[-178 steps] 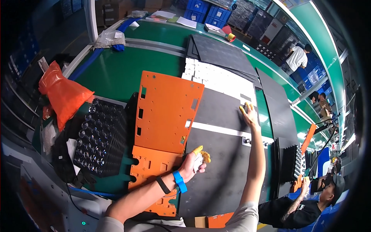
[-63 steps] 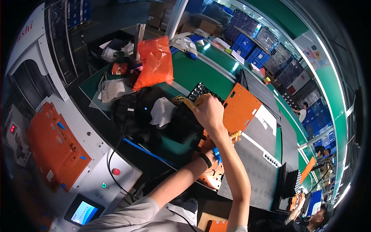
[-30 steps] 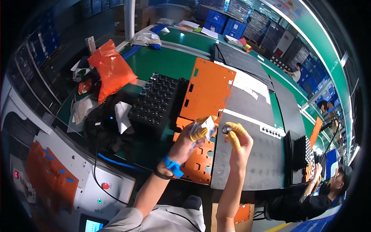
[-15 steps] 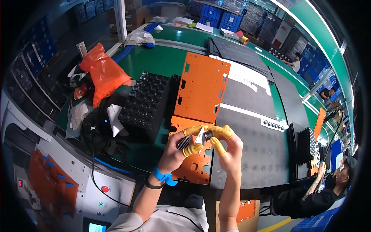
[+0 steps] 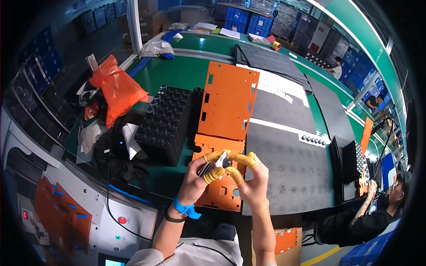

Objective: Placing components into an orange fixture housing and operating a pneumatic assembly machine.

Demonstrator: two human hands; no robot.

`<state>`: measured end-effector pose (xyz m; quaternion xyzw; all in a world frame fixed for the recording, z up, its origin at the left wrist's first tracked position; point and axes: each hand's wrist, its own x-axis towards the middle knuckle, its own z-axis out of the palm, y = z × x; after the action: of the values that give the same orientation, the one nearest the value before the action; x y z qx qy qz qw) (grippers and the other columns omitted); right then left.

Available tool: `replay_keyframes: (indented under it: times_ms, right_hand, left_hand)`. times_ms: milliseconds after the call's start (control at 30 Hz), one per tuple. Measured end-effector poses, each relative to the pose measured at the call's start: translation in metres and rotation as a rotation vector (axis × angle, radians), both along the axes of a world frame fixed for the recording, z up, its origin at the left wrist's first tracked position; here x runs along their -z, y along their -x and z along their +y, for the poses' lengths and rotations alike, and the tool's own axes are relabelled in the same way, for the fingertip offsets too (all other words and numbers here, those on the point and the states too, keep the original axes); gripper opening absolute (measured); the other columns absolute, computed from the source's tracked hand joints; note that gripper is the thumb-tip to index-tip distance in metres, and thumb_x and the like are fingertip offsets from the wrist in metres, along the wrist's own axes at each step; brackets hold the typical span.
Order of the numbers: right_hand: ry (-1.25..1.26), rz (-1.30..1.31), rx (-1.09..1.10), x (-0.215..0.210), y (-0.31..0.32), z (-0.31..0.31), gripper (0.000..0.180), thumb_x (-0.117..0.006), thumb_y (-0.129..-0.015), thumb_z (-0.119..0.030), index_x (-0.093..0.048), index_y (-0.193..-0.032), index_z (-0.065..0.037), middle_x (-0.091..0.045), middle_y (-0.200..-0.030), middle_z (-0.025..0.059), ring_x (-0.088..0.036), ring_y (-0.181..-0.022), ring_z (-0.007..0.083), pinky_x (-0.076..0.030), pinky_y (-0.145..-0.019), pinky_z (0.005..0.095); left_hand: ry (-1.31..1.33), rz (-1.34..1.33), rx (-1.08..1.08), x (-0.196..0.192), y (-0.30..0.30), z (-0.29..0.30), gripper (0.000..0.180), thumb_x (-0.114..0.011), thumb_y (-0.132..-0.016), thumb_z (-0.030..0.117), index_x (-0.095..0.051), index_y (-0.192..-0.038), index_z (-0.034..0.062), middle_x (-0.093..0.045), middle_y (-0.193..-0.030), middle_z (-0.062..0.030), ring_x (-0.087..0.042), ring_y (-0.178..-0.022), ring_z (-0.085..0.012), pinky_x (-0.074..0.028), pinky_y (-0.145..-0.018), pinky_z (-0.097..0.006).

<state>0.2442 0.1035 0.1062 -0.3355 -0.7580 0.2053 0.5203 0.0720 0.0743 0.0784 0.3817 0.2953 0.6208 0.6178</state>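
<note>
My left hand (image 5: 198, 177) and my right hand (image 5: 248, 177) meet in front of me, both with yellow finger cots on the fingertips. Together they pinch a small stack of thin dark strips with a white piece (image 5: 213, 164) between the fingertips. The hands hover over a small orange perforated plate (image 5: 217, 195) on the green table. A larger orange plate (image 5: 228, 106) lies just beyond it. A blue band circles my left wrist.
A black tray of round sockets (image 5: 166, 124) sits left of the orange plates. An orange bag (image 5: 116, 91) lies further left. Dark grey mats (image 5: 288, 164) cover the table to the right. A seated person (image 5: 377, 213) works at the lower right. A machine panel (image 5: 88, 217) stands at lower left.
The view swung from a machine at my left back to the table. My hands came together over the small orange plate and now hold the small strips between them.
</note>
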Motion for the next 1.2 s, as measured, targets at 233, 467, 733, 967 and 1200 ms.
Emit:
replay_keyframes:
  times_ms: [233,467,733,967,1200]
  right_hand:
    - [0.022,0.086,0.047,0.013,-0.002,-0.017,0.042,-0.087,-0.073,-0.005,-0.074,-0.113,-0.004,-0.056,-0.088,0.0074,-0.056,-0.079,0.0223,-0.048,-0.073,0.0345]
    - [-0.022,-0.06,-0.081,0.024,-0.018,-0.016,0.05,-0.09,-0.071,-0.02,-0.075,-0.118,-0.009,-0.056,-0.115,0.0137,-0.056,-0.11,0.032,-0.048,-0.096,0.0448]
    - [0.054,0.146,0.137,0.037,-0.02,-0.011,0.025,-0.078,-0.078,-0.009,-0.075,-0.101,-0.001,-0.057,-0.095,0.0114,-0.058,-0.093,0.027,-0.049,-0.082,0.0372]
    - [0.477,-0.11,0.497,0.064,-0.056,0.06,0.033,-0.077,-0.092,-0.024,-0.074,-0.094,0.009,-0.066,-0.071,0.013,-0.059,-0.064,0.0186,-0.048,-0.065,0.0356]
    - [0.852,-0.277,0.351,0.071,-0.063,0.079,0.021,-0.061,-0.087,-0.005,-0.073,-0.092,0.011,-0.059,-0.064,0.0052,-0.053,-0.059,0.0121,-0.042,-0.054,0.0366]
  left_hand:
    - [0.197,-0.221,0.184,0.026,0.0,-0.012,0.039,-0.066,-0.1,0.025,-0.064,-0.133,0.0043,-0.069,-0.109,-0.0007,-0.059,-0.088,-0.0053,-0.047,-0.074,-0.021]
    - [0.49,-0.609,0.49,0.036,-0.001,-0.018,0.056,-0.065,-0.097,0.051,-0.059,-0.131,0.0076,-0.068,-0.114,-0.0099,-0.055,-0.076,-0.0167,-0.045,-0.065,-0.03]
    - [0.423,-0.459,0.509,0.055,-0.017,-0.014,0.053,-0.06,-0.102,0.05,-0.058,-0.132,0.0072,-0.06,-0.093,-0.0032,-0.047,-0.071,-0.0106,-0.037,-0.056,-0.024]
    - [0.354,-0.547,0.218,0.065,0.001,-0.008,0.045,-0.051,-0.106,0.036,-0.063,-0.128,-0.0018,-0.07,-0.105,-0.0089,-0.04,-0.065,-0.0103,-0.034,-0.055,-0.025]
    - [0.373,-0.669,0.212,0.068,0.005,-0.008,0.045,-0.052,-0.105,0.036,-0.064,-0.127,-0.0017,-0.069,-0.104,-0.0091,-0.041,-0.067,-0.0112,-0.034,-0.056,-0.026]
